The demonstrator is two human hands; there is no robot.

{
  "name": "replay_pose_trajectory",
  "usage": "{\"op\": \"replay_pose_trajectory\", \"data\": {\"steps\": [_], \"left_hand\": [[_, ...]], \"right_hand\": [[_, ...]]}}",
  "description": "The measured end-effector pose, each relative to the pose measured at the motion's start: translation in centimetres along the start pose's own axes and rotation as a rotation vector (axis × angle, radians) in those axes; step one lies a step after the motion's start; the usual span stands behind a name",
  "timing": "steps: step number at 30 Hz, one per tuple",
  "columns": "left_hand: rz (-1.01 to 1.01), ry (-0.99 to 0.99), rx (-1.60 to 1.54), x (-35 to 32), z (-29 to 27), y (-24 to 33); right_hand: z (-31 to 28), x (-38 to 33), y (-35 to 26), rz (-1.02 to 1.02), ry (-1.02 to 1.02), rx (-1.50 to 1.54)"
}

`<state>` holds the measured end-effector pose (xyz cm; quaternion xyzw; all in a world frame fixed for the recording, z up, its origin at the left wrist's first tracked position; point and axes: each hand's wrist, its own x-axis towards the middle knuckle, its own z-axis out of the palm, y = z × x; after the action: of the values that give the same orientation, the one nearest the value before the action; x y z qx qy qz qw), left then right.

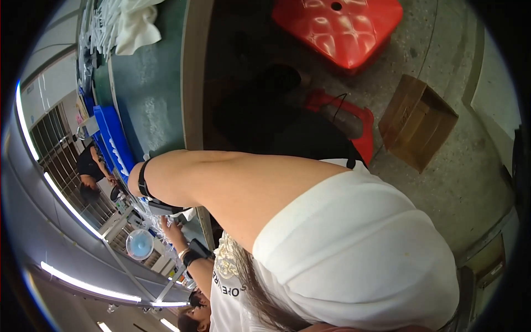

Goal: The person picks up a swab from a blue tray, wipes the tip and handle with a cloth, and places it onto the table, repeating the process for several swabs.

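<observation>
The view is strongly tilted. My right arm, in a white short sleeve, stretches from the lower right to the left, with a black strap around the wrist. Only the base of my right hand (134,176) shows past the strap, and its fingers are hidden. It lies at the edge of a green-topped table (149,83), next to a blue bin (113,138). A dark flat object (163,208) sits just under the wrist. My left hand is out of sight.
A co-worker's hand (170,228) with a black wristband reaches in below my arm. Another person in a dark top (88,166) is at the far left. A red stool (337,27), a cardboard box (417,122), white cloth (135,25) and a small fan (139,243) are around.
</observation>
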<state>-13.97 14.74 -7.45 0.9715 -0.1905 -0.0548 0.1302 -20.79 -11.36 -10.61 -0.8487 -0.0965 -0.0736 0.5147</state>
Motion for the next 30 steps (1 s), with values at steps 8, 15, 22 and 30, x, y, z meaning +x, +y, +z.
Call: {"op": "replay_pose_trajectory", "data": {"steps": [8, 15, 22, 30], "left_hand": [[0.278, 0.009, 0.779, 2.7, -0.9, -0.8], [0.228, -0.047, 0.778, 0.8, -0.5, 2.2], [0.374, 0.167, 0.564, 1.6, -3.1, -0.8], [0.034, 0.368, -0.436, -1.2, -4.8, 7.8]], "right_hand": [[-5.5, -3.6, -1.8, -0.086, 0.136, 0.029], [-6.5, -4.2, -0.8, -0.128, 0.19, 0.058], [-7.9, -4.0, 0.1, -0.174, 0.18, 0.04], [-6.4, -2.6, 1.0, -0.169, 0.107, -0.095]]}}
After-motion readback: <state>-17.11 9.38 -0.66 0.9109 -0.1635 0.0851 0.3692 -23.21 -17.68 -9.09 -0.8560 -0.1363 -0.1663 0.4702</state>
